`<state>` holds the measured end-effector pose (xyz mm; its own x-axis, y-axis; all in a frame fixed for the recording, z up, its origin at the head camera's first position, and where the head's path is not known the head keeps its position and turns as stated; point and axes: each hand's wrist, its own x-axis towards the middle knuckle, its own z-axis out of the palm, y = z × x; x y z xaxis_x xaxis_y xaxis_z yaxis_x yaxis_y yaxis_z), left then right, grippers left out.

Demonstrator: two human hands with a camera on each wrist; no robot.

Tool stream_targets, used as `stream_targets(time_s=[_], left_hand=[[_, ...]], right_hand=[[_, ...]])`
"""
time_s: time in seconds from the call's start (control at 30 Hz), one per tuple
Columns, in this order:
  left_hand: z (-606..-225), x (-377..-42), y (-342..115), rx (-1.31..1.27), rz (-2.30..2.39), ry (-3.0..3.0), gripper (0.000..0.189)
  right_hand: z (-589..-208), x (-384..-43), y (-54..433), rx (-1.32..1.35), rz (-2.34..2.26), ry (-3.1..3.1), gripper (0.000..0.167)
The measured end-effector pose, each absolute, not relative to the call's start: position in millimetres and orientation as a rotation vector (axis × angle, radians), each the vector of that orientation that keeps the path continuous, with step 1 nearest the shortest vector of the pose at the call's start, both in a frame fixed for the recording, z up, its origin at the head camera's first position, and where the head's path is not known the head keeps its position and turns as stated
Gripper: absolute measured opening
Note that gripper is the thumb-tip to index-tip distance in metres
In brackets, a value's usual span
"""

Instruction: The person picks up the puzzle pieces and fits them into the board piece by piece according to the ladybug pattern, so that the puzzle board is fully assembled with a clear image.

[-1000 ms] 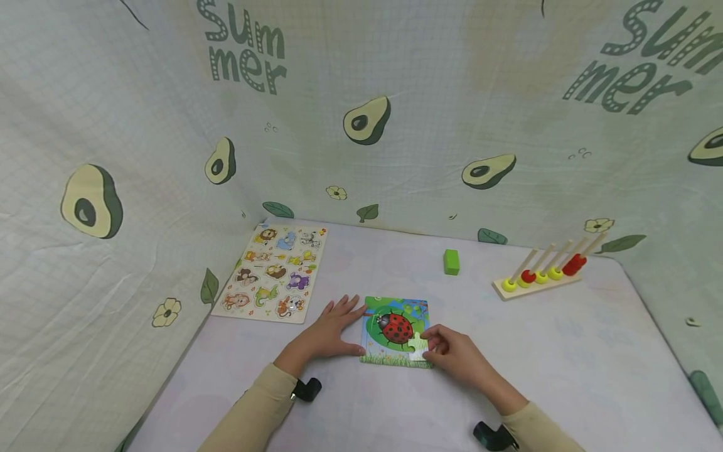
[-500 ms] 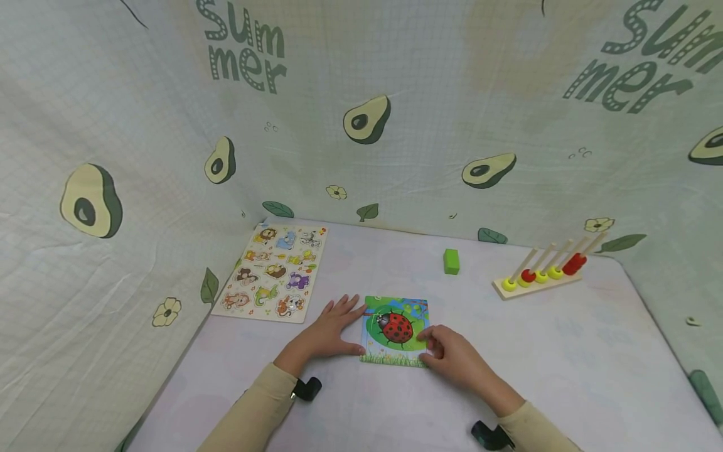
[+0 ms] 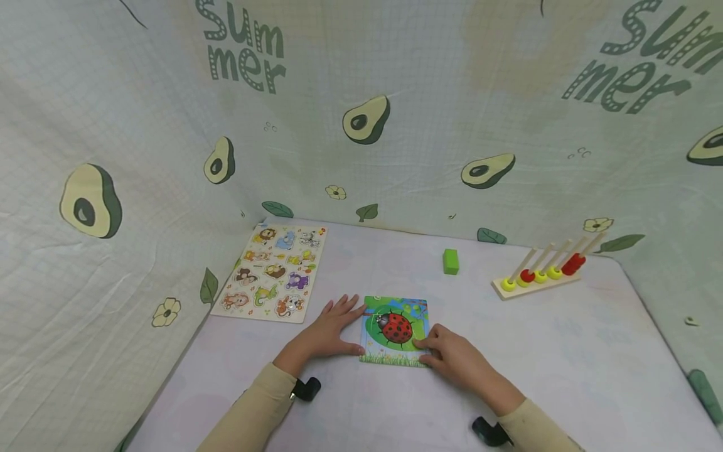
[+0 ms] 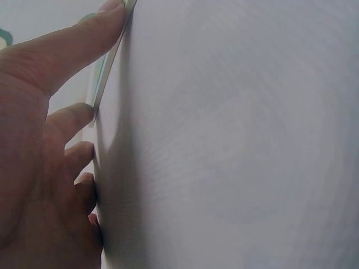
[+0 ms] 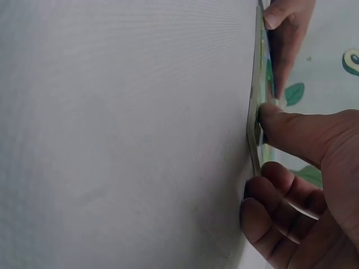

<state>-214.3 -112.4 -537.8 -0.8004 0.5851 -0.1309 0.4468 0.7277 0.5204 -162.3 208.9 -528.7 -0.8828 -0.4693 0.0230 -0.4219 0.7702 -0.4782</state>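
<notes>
A square ladybug jigsaw puzzle [image 3: 395, 329] lies flat on the table, its picture unbroken at the lower right where the right fingertips cover part of it. My left hand [image 3: 330, 329] is spread along its left side, with thumb and index finger against the edge. In the left wrist view, the thumb [image 4: 84, 45] touches the board's rim and the other fingers rest on the table. My right hand [image 3: 457, 358] has thumb and index finger on the corner puzzle piece. The right wrist view shows that thumb [image 5: 291, 129] on top of the board and the remaining fingers curled beside it.
An animal peg puzzle board [image 3: 271, 273] lies at the back left. A green block [image 3: 450, 262] stands behind the ladybug puzzle. At the back right is a wooden bead stacker [image 3: 542, 276] with yellow and red beads. Avocado-print cloth [image 3: 418, 188] walls the table's back and sides.
The right hand has moved the corner piece slightly left, and the pale gap in the puzzle is gone. Its index finger has shifted onto the board. The left hand stays put.
</notes>
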Motion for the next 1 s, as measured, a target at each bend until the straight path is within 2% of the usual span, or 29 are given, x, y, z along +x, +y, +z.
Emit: stream_targets(time_s=[0.2, 0.37, 0.53, 0.7, 1.0], left_hand=[[-537, -213, -113, 0.8, 0.698, 2.643, 0.097], [-538, -214, -112, 0.803, 0.651, 2.651, 0.112], [-538, -215, -110, 0.812, 0.599, 2.657, 0.121], [-537, -214, -110, 0.809, 0.602, 2.654, 0.118], [-536, -213, -109, 0.795, 0.629, 2.666, 0.09]], right_hand=[[-529, -162, 208, -0.7, -0.741, 2.864, 0.03], [-533, -161, 208, -0.657, -0.778, 2.865, 0.03], [-537, -159, 210, -0.662, -0.764, 2.858, 0.043], [-540, -159, 212, -0.699, -0.728, 2.867, 0.049], [-541, -165, 211, -0.708, -0.707, 2.959, 0.047]])
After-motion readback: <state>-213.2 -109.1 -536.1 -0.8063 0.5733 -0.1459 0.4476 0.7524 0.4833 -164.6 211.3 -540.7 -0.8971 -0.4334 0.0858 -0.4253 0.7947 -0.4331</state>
